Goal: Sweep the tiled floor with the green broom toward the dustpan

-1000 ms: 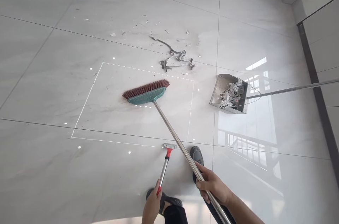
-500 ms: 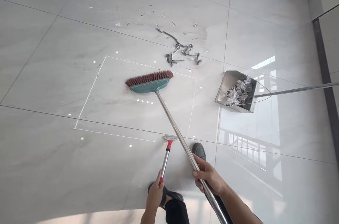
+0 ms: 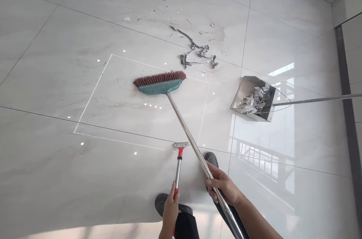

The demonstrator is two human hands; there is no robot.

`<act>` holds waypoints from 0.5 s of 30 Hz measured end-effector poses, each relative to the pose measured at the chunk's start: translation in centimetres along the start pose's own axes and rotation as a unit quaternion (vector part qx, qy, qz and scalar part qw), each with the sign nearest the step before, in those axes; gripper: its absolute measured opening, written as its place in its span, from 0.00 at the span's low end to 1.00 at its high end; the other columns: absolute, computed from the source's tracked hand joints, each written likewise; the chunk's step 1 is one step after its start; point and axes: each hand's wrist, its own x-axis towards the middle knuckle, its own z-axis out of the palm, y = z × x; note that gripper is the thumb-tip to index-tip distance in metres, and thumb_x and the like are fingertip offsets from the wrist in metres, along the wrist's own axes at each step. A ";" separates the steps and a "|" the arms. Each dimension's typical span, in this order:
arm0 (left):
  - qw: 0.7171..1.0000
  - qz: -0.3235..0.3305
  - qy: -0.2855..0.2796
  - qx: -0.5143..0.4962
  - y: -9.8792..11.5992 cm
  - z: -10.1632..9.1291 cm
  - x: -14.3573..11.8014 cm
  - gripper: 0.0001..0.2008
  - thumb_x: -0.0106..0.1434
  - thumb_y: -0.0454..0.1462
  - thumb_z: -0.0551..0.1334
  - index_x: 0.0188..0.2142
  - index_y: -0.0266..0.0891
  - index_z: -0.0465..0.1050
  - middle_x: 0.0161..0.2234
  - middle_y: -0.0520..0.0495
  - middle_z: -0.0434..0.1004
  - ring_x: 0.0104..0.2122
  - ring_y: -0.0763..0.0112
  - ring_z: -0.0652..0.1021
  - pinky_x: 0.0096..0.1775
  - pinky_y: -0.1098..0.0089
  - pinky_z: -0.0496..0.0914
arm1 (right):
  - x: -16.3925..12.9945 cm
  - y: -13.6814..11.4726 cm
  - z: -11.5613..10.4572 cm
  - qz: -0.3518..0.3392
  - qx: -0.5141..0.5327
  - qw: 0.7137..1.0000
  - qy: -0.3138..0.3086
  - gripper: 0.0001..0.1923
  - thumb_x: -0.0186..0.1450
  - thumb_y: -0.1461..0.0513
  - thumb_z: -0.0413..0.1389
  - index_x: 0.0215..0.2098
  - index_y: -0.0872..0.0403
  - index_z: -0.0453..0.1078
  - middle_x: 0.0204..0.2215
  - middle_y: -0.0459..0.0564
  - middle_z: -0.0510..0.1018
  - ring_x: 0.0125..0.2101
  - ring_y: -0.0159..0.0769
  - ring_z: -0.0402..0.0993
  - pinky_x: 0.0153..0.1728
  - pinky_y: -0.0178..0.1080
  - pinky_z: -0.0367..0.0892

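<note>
**Right hand on broom, left on scraper**

Right hand (image 3: 223, 188) clamped round broom (image 3: 181, 118) handle, low on the steel shaft. Broom head, teal with reddish bristles, down on floor (image 3: 56, 80), bristles pointing away. Shaft slanting from head back to the grip.

Left hand (image 3: 170, 209) closed on scraper (image 3: 178, 163), red grip in fist, blade end resting on floor just left of broom shaft, nearer than broom head.

Debris (image 3: 198, 53) — grey strips and scattered chips — just beyond broom head, not touching bristles. Dustpan (image 3: 253, 99) well right of broom head, open mouth facing left, crumpled scraps inside, long metal handle running off right. Two dark shoes (image 3: 212, 158) either side of broom shaft, near the hands. Thin white square outline on tiles around broom head.
</note>
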 end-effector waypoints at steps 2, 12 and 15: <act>1.000 0.010 0.009 -0.003 -1.2 0.8 -0.5 0.31 0.64 0.45 0.43 0.64 0.35 0.47 0.58 0.40 0.64 0.54 0.65 0.69 0.53 0.70 0.62 | 0.1 -0.1 0.0 0.003 -0.007 1.000 -0.001 0.46 0.57 0.61 0.61 0.67 0.52 0.43 0.21 0.40 0.68 0.15 0.26 0.65 0.12 0.29 0.59; 0.999 -0.005 -0.038 0.019 -1.3 -0.4 -0.1 0.31 0.65 0.46 0.42 0.64 0.37 0.46 0.60 0.42 0.61 0.56 0.62 0.67 0.54 0.67 0.61 | 0.6 0.2 -0.1 0.001 -0.039 0.999 -0.019 0.38 0.58 0.62 0.59 0.64 0.51 0.50 0.21 0.38 0.66 0.14 0.25 0.63 0.12 0.29 0.60; 1.000 0.015 -0.016 -0.020 -1.1 2.2 0.5 0.31 0.65 0.44 0.42 0.64 0.34 0.45 0.62 0.41 0.58 0.58 0.66 0.64 0.55 0.71 0.60 | 0.8 0.2 -0.2 0.005 -0.037 0.999 -0.023 0.35 0.58 0.63 0.59 0.62 0.51 0.54 0.21 0.38 0.66 0.14 0.25 0.63 0.12 0.29 0.60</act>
